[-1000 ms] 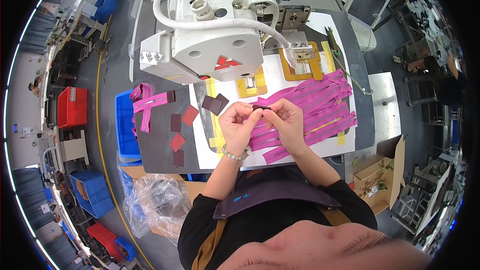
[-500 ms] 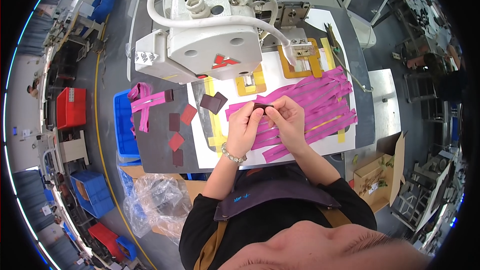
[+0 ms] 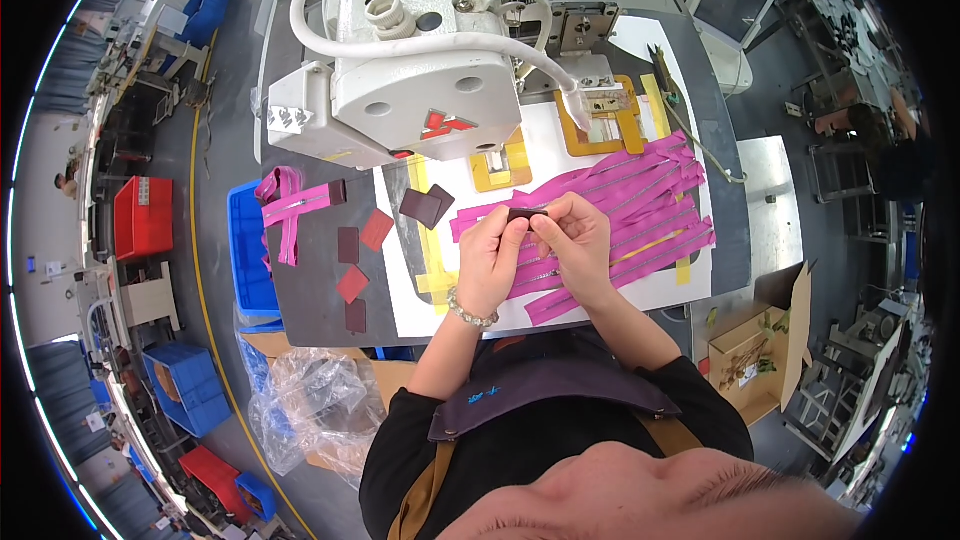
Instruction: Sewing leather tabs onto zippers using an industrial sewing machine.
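Observation:
Between my two hands is a small dark brown patch (image 3: 528, 212), pinched along its edges by the thumbs and fingers. My left hand (image 3: 489, 258), with a beaded bracelet at the wrist, grips its left end. My right hand (image 3: 578, 243) grips the right end. Beneath and beyond them lie several magenta zipper strips (image 3: 640, 195) on a white sheet. To the left are two overlapping dark patches (image 3: 420, 205) and a scattered group of brown and red patches (image 3: 352, 283). Another magenta zipper (image 3: 300, 202), with a dark patch at its end, hangs over the table's left edge.
A white sewing machine (image 3: 430, 90) stands just beyond my hands. Yellow frames (image 3: 503, 168) lie near its head. A blue bin (image 3: 246, 250) and clear plastic bags (image 3: 310, 400) are at the left; an open cardboard box (image 3: 750, 355) sits at the right.
My hands stay almost in place with the dark patch between them. The left wrist has shifted very slightly to the right.

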Demonstrator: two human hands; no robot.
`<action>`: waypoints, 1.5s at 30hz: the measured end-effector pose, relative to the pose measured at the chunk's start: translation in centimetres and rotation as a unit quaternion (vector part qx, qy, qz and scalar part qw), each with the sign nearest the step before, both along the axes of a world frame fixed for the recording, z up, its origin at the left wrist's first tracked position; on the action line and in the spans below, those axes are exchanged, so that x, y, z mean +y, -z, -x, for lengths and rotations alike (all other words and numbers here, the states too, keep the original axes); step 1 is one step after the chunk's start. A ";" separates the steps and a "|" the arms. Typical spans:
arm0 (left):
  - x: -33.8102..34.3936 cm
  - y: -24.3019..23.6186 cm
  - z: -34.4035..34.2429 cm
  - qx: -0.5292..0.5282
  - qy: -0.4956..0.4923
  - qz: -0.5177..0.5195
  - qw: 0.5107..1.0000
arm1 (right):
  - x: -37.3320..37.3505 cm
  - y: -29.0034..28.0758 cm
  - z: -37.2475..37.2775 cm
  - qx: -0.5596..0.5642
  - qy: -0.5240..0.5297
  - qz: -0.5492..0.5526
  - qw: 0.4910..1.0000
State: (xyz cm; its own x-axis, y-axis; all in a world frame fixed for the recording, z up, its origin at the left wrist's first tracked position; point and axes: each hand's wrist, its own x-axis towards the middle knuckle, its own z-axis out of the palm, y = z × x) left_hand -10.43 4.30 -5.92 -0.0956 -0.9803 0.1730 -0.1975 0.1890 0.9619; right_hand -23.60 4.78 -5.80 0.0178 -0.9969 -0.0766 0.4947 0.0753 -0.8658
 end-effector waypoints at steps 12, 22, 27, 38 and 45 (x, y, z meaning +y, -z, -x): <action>0.1 -0.2 0.2 0.008 -0.002 0.005 1.000 | 0.3 -0.2 -0.1 0.039 0.012 0.012 0.999; -0.9 -0.8 -1.7 -0.057 0.045 0.002 0.997 | -0.1 -0.5 0.6 0.132 -0.021 0.043 0.990; -3.7 -2.0 -5.3 -0.170 0.350 0.020 0.921 | -2.5 -1.9 3.6 0.285 -0.283 0.016 0.916; -5.9 0.2 -5.1 -0.263 0.066 0.082 0.959 | -11.4 2.1 1.8 0.233 -0.285 -0.087 0.925; -5.6 1.8 -4.9 -0.390 0.068 0.218 0.892 | -13.0 2.4 1.1 0.256 -0.288 -0.121 0.915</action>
State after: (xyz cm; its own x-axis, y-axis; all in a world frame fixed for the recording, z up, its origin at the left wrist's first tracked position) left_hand -5.53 -1.25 -7.72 -0.4660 -0.8062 0.3646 -0.7212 0.5848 0.3713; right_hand -24.74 -8.17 -8.19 0.4353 -0.7864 -0.4383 -0.1522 0.4156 -0.8967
